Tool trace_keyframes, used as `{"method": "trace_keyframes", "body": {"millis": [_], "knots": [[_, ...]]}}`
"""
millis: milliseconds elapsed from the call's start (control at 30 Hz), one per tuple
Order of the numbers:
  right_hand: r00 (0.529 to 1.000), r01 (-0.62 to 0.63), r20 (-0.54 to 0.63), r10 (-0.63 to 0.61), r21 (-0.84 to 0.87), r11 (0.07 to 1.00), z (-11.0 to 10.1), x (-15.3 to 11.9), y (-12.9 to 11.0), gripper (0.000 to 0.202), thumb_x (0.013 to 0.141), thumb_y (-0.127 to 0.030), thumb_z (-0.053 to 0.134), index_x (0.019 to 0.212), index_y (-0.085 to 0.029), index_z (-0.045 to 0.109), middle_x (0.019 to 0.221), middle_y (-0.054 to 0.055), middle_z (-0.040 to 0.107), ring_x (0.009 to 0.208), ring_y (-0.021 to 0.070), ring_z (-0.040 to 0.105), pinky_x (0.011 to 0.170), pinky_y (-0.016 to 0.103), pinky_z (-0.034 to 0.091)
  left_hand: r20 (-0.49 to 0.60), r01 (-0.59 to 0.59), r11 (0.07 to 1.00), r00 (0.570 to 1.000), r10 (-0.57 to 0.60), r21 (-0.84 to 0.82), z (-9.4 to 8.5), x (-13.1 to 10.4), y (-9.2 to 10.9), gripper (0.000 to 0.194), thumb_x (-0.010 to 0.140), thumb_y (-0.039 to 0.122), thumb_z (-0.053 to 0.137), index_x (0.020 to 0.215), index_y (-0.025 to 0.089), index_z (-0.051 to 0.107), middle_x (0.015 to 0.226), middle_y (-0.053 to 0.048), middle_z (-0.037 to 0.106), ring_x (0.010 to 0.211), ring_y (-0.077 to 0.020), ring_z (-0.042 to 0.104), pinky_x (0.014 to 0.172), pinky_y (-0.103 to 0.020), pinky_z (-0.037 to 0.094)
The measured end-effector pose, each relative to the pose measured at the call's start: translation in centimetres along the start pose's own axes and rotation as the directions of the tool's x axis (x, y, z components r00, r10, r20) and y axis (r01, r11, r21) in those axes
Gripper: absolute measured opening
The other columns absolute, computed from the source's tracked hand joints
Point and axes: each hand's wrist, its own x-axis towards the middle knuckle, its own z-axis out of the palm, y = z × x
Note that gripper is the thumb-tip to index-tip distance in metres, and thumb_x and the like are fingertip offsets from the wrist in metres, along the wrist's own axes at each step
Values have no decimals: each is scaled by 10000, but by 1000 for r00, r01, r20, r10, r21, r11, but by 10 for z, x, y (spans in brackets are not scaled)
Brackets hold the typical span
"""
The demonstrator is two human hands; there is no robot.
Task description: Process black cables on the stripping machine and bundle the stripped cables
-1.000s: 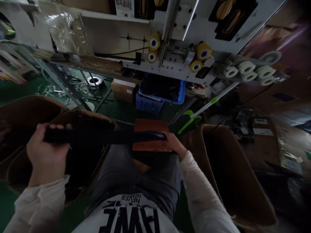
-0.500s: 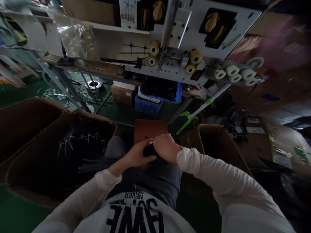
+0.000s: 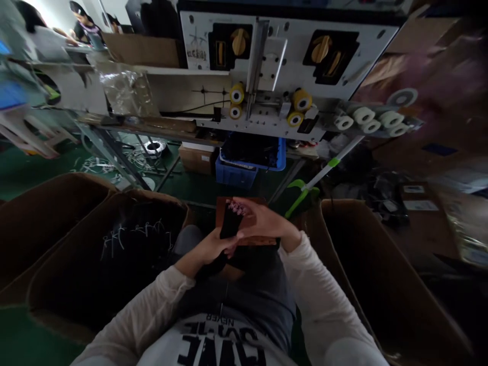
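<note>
A bundle of thin black cables with pinkish ends stands nearly upright over my lap. My left hand is wrapped round its lower part. Curved about the upper right side is my right hand, its fingertips at the pinkish ends and its thumb lower down, near the left hand. Beneath and behind the hands lies a reddish-brown wooden board. To my left a cardboard box holds dark bundles with white ties.
A machine panel with yellow rollers rises ahead. Under it are a blue tray and a blue crate. A green-footed stand and an open cardboard box are on my right. People sit at the far left.
The bundle has come up into sight between my hands, its pinkish ends now showing. My right hand has turned and opened around its upper part. The camera view has tilted up.
</note>
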Motion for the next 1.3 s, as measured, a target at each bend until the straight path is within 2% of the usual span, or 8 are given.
{"method": "trace_keyframes", "body": {"millis": [133, 333, 600, 867, 967, 1067, 1167, 1300], "knots": [[986, -17, 144, -78, 565, 825, 46, 19, 18, 781, 733, -446, 708, 1372, -158, 363, 1179, 135, 619, 990, 207, 635, 716, 267, 543, 76, 48, 992, 996, -39, -117, -4, -10, 9, 330, 704, 384, 715, 672, 127, 512, 492, 58, 389, 421, -59, 344, 437, -232, 354], [990, -33, 127, -54, 597, 801, 61, 29, 2, 376, 860, -419, 562, 1075, -119, 632, 950, 80, 692, 470, 44, 526, 315, 119, 346, 147, 134, 960, 984, -100, -245, -8, -12, 7, 341, 713, 377, 731, 820, 84, 594, 491, 73, 375, 401, -42, 321, 416, -216, 334], [996, -25, 83, -33, 613, 790, 63, 30, -1, 315, 864, -384, 557, 1013, -120, 643, 909, 73, 687, 709, 123, 641, 381, 118, 393, 120, 119, 955, 989, -89, -272, -5, -12, 9, 341, 702, 382, 736, 794, 90, 586, 488, 72, 379, 394, -42, 322, 401, -211, 320], [999, 46, -20, -44, 694, 719, 60, 34, -4, 313, 839, -406, 599, 1014, -147, 622, 905, 62, 686, 885, 180, 647, 788, 300, 527, 31, 68, 987, 997, -64, -142, -8, -6, 18, 342, 693, 412, 722, 708, 125, 536, 472, 71, 388, 397, -55, 340, 416, -223, 341], [972, 182, -236, -5, 737, 651, 69, 41, 1, 466, 826, -485, 582, 1191, -198, 538, 1104, 80, 641, 985, 208, 618, 813, 336, 528, -52, -60, 995, 997, 64, 78, -11, 0, 47, 365, 699, 414, 706, 603, 148, 476, 462, 54, 411, 416, -73, 388, 439, -233, 347], [857, 346, -508, 88, 693, 632, 97, 53, 2, 611, 776, -548, 598, 1276, -224, 462, 1249, 86, 555, 1103, 228, 557, 879, 352, 507, -112, -200, 942, 965, 237, 268, -10, 13, 94, 313, 725, 413, 684, 688, 138, 540, 476, 55, 431, 435, -75, 401, 456, -225, 330], [763, 349, -623, 174, 623, 699, 134, 69, -3, 595, 736, -467, 669, 1237, -223, 462, 1187, 74, 572, 1079, 197, 552, 926, 333, 474, -162, -382, 853, 874, 459, 357, -2, 36, 142, 204, 820, 353, 606, 829, 153, 567, 479, 77, 383, 436, -75, 377, 474, -230, 342], [704, 264, -660, 261, 586, 766, 164, 94, 6, 393, 735, -399, 671, 1036, -194, 523, 917, 32, 607, 837, 146, 580, 823, 298, 494, -214, -514, 696, 706, 675, 501, 20, 69, 194, 194, 886, 234, 529, 698, 194, 506, 480, 65, 355, 437, -70, 323, 467, -237, 280]]}}
